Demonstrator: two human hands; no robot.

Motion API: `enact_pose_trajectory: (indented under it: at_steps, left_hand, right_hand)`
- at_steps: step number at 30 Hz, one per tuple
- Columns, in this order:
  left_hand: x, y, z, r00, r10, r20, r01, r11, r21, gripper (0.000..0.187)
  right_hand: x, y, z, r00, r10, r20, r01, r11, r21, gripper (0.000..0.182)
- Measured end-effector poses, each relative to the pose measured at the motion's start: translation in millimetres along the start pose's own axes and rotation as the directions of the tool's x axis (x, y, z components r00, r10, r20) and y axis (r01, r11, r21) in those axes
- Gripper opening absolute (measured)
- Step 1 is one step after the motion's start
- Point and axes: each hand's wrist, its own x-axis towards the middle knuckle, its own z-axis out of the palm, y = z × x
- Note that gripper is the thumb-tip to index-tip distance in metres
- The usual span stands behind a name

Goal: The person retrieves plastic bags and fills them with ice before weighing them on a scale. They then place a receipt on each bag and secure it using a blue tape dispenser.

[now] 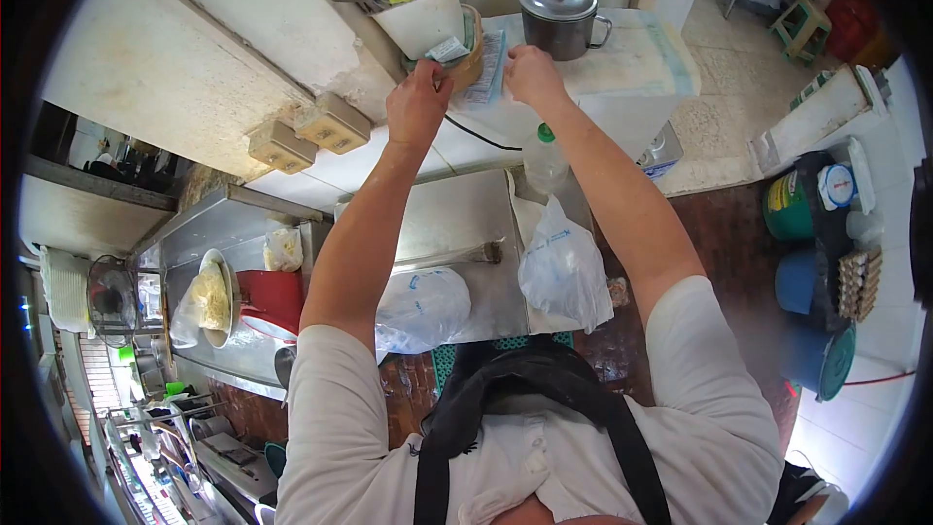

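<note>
My left hand [418, 105] reaches to the near side of a woven basket [470, 66], its fingers curled together. What they hold, if anything, is hidden. Just beyond the fingertips lies a small white and blue packet [448, 50] on the basket. My right hand [535, 76] is closed beside a blue-and-white printed sheet [486, 73]; I cannot make out anything in its fingers. Right behind that hand stands a lidded metal pot [559, 15] with a side handle. A white bin [420, 19] holding a yellow-handled tool and plastic bags rises from the basket.
Below my arms, a steel counter [466, 224] carries two filled plastic bags [423, 309] [564, 267]. A green-capped bottle [545, 160] stands under my right forearm. Wall sockets [332, 123] are at left, with a black cable [481, 134] nearby. Bins and egg trays [859, 284] line the right.
</note>
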Motion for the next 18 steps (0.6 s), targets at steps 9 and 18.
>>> enact_pose_trajectory:
  at_steps: [9,18]
  left_hand:
    - [-16,4,-6,1.0,-0.007,-0.004,0.007,0.995,-0.097,0.023]
    - [-5,7,-21,0.992,-0.076,-0.101,0.064,0.991,-0.114,0.023]
  right_hand:
    - [-4,-9,-16,1.0,0.025,-0.015,-0.022,0.985,0.17,0.028]
    - [-13,-50,-21,0.948,-0.296,-0.12,0.319,0.891,0.324,0.04]
